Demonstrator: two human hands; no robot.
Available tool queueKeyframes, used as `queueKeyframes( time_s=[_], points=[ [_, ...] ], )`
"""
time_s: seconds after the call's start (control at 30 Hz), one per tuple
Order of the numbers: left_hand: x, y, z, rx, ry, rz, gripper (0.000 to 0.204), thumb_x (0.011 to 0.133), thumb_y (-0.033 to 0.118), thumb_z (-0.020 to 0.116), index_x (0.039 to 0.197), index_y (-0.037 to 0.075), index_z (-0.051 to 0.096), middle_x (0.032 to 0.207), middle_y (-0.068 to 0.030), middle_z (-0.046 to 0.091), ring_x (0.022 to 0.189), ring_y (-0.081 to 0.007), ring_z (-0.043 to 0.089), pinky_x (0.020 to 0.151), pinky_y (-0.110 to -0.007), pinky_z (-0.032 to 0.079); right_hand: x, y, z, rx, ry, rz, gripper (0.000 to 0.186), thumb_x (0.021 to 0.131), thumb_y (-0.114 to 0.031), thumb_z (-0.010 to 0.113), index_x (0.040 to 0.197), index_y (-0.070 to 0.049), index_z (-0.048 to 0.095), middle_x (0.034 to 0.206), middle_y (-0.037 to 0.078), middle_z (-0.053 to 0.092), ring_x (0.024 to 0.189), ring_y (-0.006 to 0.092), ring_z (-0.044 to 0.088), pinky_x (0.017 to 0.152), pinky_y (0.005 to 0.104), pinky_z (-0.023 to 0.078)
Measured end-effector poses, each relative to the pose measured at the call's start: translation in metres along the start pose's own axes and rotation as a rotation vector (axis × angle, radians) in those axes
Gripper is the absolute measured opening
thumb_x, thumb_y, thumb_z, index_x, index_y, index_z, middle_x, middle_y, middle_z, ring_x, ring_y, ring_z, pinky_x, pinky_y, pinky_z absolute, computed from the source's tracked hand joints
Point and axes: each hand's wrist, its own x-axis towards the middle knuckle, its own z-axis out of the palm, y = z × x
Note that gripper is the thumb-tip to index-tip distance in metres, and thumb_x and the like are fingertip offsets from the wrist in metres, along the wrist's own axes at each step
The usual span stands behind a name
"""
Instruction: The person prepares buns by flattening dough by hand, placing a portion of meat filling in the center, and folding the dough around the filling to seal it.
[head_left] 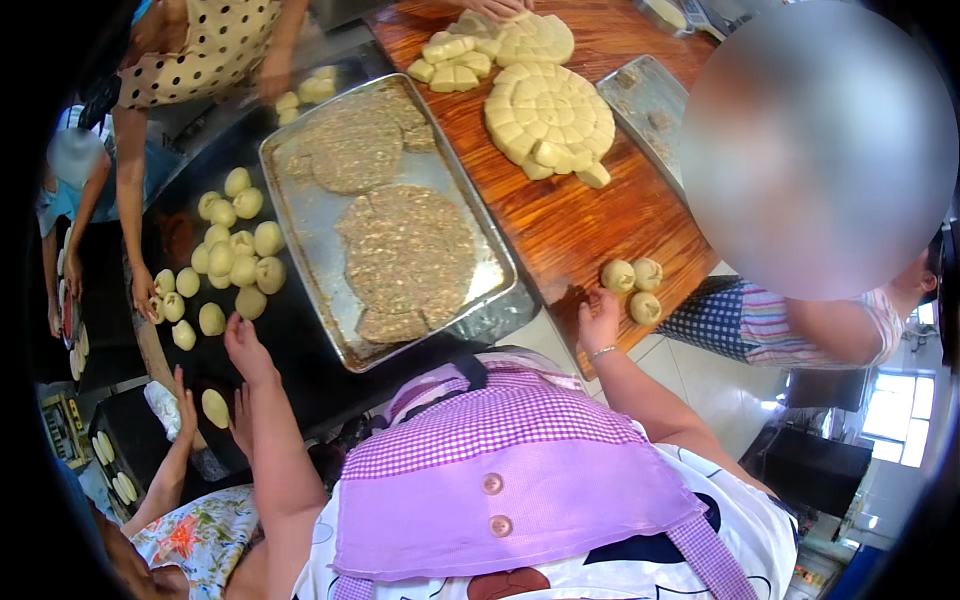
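Observation:
My left hand (243,345) reaches onto the black work surface (170,250), fingers loosely bent at the near edge of a cluster of pale dough balls (243,270), nothing visibly held. My right hand (599,322) rests at the near edge of the wooden board (560,230), fingers slightly bent and apparently empty, just left of three dough balls (645,306) with pinched tops. Between my hands lies a metal tray (483,290) with two flattened, speckled masses of filling (400,255). On the board's far part sit scored dough rounds (550,117) cut into several pieces.
Co-workers' hands work at the left (142,290), lower left (183,410) beside a flattened dough oval (215,408), and top (495,8). A person in striped clothing (800,340) stands at the right, head blurred. A second tray (645,95) lies on the board. Tiled floor (690,370) shows below.

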Motion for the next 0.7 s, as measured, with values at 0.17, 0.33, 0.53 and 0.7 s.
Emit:
queueKeyframes(
  time_s=[0.17, 0.33, 0.53, 0.7],
  points=[
    [-0.097, -0.016, 0.008, 0.019, -0.158, 0.132, 0.03, 0.096, 0.004, 0.057, 0.126, 0.001, 0.055, 0.126, -0.0069, 0.057, 0.113, -0.0169, 0.055, 0.102, -0.03, 0.042, 0.058, -0.006, -0.017, -0.11, 0.058, -0.216, 0.04, 0.083, -0.007, 0.066, 0.12, 0.0, 0.053, 0.123, 0.02, 0.052, 0.118, 0.0366, 0.049, 0.102, 0.0415, 0.04],
    [-0.164, 0.04, 0.033, 0.213, -0.293, 0.266, 0.029, 0.091, -0.002, 0.056, 0.12, 0.002, 0.057, 0.135, -0.009, 0.047, 0.11, -0.018, 0.056, 0.094, -0.031, 0.047, 0.165, -0.002, 0.028, 0.032, 0.067, -0.209, 0.066, 0.08, -0.012, 0.072, 0.137, 0.002, 0.042, 0.138, 0.024, 0.045, 0.13, 0.0372, 0.043, 0.11, 0.0397, 0.035],
    [-0.204, 0.081, 0.032, 0.382, -0.406, 0.331, 0.032, 0.088, -0.002, 0.058, 0.119, 0.003, 0.058, 0.136, -0.0092, 0.046, 0.109, -0.0183, 0.056, 0.089, -0.029, 0.048, 0.291, -0.011, 0.055, 0.038, 0.063, -0.114, 0.09, 0.069, -0.004, 0.078, 0.145, 0.002, 0.03, 0.143, 0.024, 0.043, 0.132, 0.0375, 0.043, 0.111, 0.0393, 0.036],
    [-0.22, 0.074, 0.026, 0.394, -0.387, 0.235, 0.031, 0.088, -0.004, 0.057, 0.117, 0.004, 0.06, 0.131, -0.0088, 0.05, 0.106, -0.0181, 0.057, 0.089, -0.03, 0.048, 0.316, -0.033, 0.062, -0.024, -0.144, 0.063, 0.092, 0.069, -0.014, 0.079, 0.146, -0.005, 0.031, 0.128, 0.022, 0.059, 0.117, 0.0359, 0.059, 0.099, 0.0413, 0.048]
  ],
)
